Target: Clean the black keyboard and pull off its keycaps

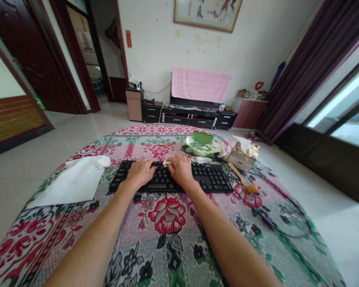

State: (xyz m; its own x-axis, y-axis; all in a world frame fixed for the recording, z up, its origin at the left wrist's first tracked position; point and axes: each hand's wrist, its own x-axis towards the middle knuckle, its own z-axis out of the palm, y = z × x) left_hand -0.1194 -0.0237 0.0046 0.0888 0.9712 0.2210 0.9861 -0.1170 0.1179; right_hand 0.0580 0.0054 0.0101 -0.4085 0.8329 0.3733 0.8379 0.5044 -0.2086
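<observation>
A black keyboard [208, 179] lies across the flowered tablecloth in front of me. My left hand [141, 172] rests on its left part, fingers bent over the far edge and thumb on the keys, gripping it. My right hand [181, 169] is closed over the middle keys. A small white wet wipe [166, 163] pokes out from between its thumb and fingers; most of it is hidden by the hand.
A white cloth-like sheet [74, 181] lies left of the keyboard. Behind it sits a green-lidded wipes pack [202, 145]; a tissue box [241, 158] stands to its right. A wooden-handled brush [243, 179] and a looping black cable [290, 236] lie at the right.
</observation>
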